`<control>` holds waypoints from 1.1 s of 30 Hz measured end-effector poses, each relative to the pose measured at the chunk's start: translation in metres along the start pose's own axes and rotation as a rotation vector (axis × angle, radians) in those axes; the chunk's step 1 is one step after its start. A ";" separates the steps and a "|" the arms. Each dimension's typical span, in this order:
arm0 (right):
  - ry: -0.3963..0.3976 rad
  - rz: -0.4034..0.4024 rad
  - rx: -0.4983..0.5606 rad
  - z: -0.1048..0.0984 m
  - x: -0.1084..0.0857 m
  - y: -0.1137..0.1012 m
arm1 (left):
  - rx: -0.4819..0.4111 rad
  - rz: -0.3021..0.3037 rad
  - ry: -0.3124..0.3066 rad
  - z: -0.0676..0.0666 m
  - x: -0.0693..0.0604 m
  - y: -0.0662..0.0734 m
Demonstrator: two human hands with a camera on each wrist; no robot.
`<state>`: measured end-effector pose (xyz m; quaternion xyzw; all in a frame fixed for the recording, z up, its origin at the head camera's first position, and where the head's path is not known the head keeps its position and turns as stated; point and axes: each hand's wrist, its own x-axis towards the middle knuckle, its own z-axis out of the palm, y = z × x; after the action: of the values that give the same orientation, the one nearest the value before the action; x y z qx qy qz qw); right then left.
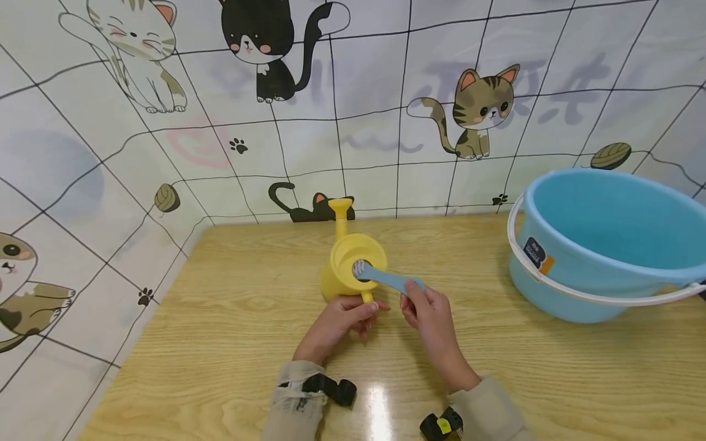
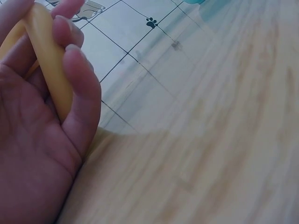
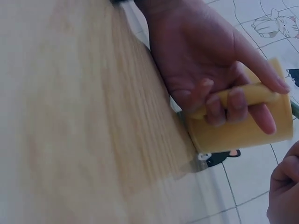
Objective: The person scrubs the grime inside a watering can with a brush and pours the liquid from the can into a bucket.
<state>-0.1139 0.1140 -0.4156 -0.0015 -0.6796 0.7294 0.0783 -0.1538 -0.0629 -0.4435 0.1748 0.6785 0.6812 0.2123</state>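
Observation:
A yellow watering can [image 1: 371, 247] stands on the table, its spout pointing toward the wall. My left hand [image 1: 343, 321] grips its handle [image 2: 52, 65], the fingers curled round it in both wrist views. In my right hand [image 1: 432, 315] I hold a blue brush [image 1: 393, 280] by the end of its handle, between thumb and fingers. The brush's pale bristled head lies at the can's top opening; how far it reaches inside I cannot tell. Only part of the right hand [image 3: 284, 182] shows at the edge of the right wrist view.
On the right stands a large light blue bucket [image 1: 584, 245] with a white handle [image 1: 584, 298] hanging across its front. A wall covering [image 1: 375, 141] with cartoon cats and a grid closes off the back and left of the wooden table [image 1: 242, 324].

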 end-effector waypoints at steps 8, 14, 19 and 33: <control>-0.035 0.020 0.105 0.011 -0.013 0.005 | -0.014 0.037 -0.002 0.001 0.002 -0.004; -0.029 0.000 0.139 0.014 -0.016 0.006 | 0.014 0.047 0.018 -0.001 0.002 -0.006; -0.014 0.029 0.170 0.017 -0.020 0.007 | 0.022 0.021 0.043 -0.003 0.004 -0.010; -0.334 -0.009 0.361 0.026 -0.025 0.014 | 0.103 -0.022 0.106 -0.003 0.003 -0.009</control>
<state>-0.0933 0.0843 -0.4299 0.1359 -0.5416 0.8289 -0.0328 -0.1580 -0.0640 -0.4527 0.1419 0.7249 0.6511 0.1744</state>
